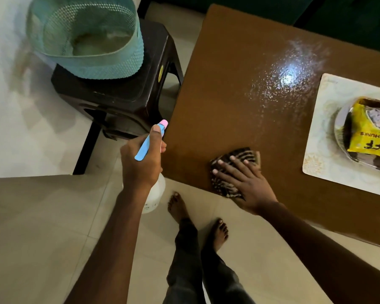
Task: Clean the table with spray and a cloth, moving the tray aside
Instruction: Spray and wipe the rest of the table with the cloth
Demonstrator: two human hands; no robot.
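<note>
Brown bench (239, 119) glistens with spray droplets (281, 82) mid-surface. Right hand (248, 183) lies flat, fingers (228, 165) spread wide, pressing the striped cloth (235, 160) at the near edge. Left hand (140, 159) is curled tight around the spray bottle (150, 139), held off the corner. Tray (329, 148) sits at the right, carrying a yellow packet (369, 130). Risk, I'd judge: a wide wipe nudges that tray, or droplets dry unwiped.
</note>
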